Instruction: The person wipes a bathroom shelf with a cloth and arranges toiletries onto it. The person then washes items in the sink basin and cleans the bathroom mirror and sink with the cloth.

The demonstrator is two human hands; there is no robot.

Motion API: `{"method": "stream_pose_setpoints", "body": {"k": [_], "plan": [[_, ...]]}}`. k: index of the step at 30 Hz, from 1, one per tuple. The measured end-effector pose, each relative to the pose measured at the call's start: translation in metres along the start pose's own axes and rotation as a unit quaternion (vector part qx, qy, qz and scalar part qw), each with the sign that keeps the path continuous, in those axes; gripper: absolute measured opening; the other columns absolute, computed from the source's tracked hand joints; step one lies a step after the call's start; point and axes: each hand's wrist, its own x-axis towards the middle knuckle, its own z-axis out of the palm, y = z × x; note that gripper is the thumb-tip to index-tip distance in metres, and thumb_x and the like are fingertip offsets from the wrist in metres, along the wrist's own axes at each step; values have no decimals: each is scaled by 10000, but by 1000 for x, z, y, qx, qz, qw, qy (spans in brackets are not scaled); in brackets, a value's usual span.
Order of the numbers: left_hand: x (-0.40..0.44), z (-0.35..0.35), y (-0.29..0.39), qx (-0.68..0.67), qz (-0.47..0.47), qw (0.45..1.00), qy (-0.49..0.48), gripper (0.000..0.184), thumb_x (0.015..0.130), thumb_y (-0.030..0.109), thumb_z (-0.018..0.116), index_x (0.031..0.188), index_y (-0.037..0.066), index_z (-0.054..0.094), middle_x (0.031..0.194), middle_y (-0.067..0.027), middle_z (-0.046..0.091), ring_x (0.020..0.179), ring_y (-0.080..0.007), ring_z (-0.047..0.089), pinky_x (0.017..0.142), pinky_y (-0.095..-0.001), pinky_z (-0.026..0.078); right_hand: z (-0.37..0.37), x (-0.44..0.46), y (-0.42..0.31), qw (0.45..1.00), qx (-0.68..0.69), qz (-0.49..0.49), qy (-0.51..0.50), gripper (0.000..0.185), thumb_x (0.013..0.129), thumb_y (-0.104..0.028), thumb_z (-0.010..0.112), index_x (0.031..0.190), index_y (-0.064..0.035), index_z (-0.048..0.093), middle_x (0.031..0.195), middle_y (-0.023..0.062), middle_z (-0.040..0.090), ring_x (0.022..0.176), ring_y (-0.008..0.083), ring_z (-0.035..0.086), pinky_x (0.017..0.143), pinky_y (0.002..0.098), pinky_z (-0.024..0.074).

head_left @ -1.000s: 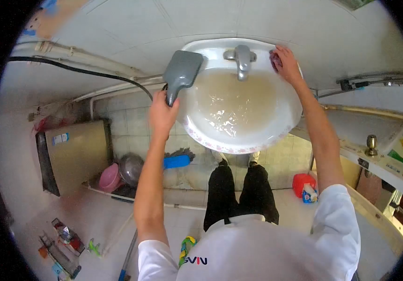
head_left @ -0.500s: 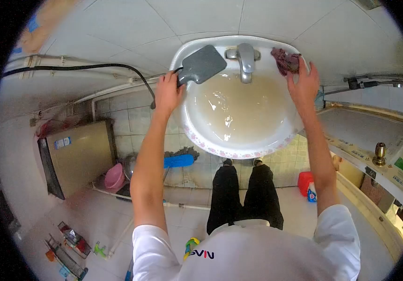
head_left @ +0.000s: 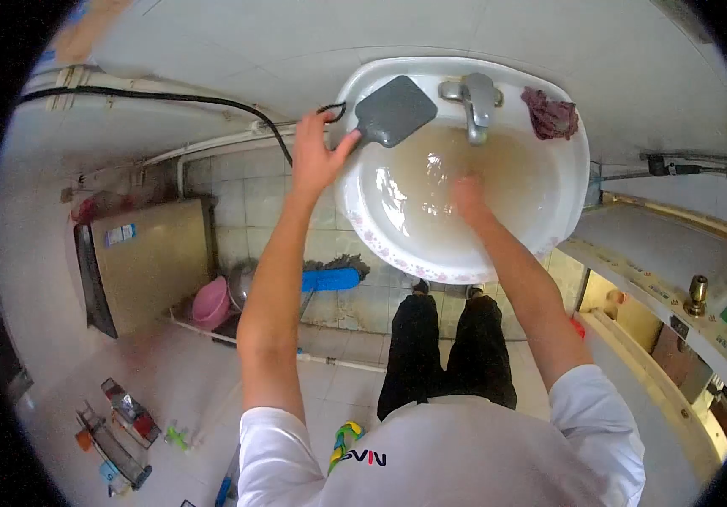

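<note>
Murky, brownish water fills the white washbasin (head_left: 579, 182). A grey paddle-shaped object with a handle (head_left: 397, 110), perhaps a hairbrush or hand mirror, lies on the basin's back left rim. My left hand (head_left: 319, 156) is at its handle end, thumb and fingers apart, the thumb by the handle and the fingers near a dark cord loop (head_left: 332, 111). My right hand (head_left: 469, 198) is dipped into the water below the faucet (head_left: 478, 106); its fingers are hidden. A crumpled dark purple cloth (head_left: 551, 114) rests on the back right rim.
A black hose (head_left: 177, 100) runs along pipes on the left wall. A shelf (head_left: 667, 241) with a brass fitting (head_left: 698, 296) stands at the right. Below are a blue brush head (head_left: 331, 280), a pink basin (head_left: 210, 302) and a leaning board (head_left: 152, 266).
My right hand has left the purple cloth and moved left and down into the water. My left hand has opened off the grey object's handle. The view has shifted slightly.
</note>
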Motion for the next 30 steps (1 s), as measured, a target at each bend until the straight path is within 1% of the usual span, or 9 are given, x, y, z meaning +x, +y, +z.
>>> {"method": "stream_pose_setpoints", "body": {"k": [2,5,7,11,13,19,24,27,30], "plan": [[1,-5,-14,-48,-2,996,74,313,816,226,660,1006,-8,578,1018,-133,584,917,-274,548,817,-366,427,35,8,5,997,-29,8,-64,318,745,-139,594,1030,-3,636,1177,222,549,1114,379,509,911,460,433],[4,-28,-19,-380,-174,897,143,175,907,137,532,975,-10,599,969,-40,632,880,-117,542,788,-252,415,77,14,12,992,-80,6,101,324,755,-175,596,1034,-16,643,1206,212,539,1136,363,506,941,455,415],[1,-42,-23,-416,-196,875,150,176,915,139,517,971,2,612,980,-47,634,917,-127,550,820,-265,416,23,2,3,988,79,112,76,322,766,-192,590,1033,-20,643,1205,205,541,1129,357,513,928,440,428],[-7,-66,-21,-491,-209,825,186,171,900,103,514,969,-18,614,956,-80,631,889,-160,585,812,-272,442,-14,-17,4,987,44,63,138,339,768,-192,573,1048,-8,624,1166,216,552,1057,379,546,880,442,454],[-17,-80,-6,-501,-247,797,230,167,873,64,512,970,-38,601,919,-108,624,793,-186,596,764,-260,457,-32,-12,2,992,120,24,-22,406,762,-222,580,1099,5,584,1116,250,553,1051,396,527,890,458,435],[-86,-114,9,-616,-341,695,147,277,822,57,473,1074,-22,558,966,-114,609,693,-198,573,634,-300,478,-83,-61,22,952,201,81,214,392,735,-213,641,1068,-11,593,1075,250,558,1015,370,524,911,460,417],[-139,-100,42,-660,-396,624,135,314,826,83,472,1127,-1,500,926,-114,600,651,-194,561,566,-298,472,-105,-101,50,932,308,118,149,406,746,-214,654,1080,6,584,1074,213,576,1001,365,545,883,416,444],[-150,-57,76,-694,-398,599,26,160,850,88,500,984,5,524,834,-101,601,682,-173,563,594,-296,477,-92,-109,37,807,576,106,68,369,855,-273,599,1106,-2,577,1054,137,608,963,295,588,828,379,491],[-132,13,125,-727,-396,557,-66,118,867,77,494,944,-6,527,738,-86,603,630,-160,564,568,-277,470,-190,-152,-23,525,834,124,-113,309,940,-290,502,1114,-46,575,989,86,618,880,206,606,783,352,517]]}}
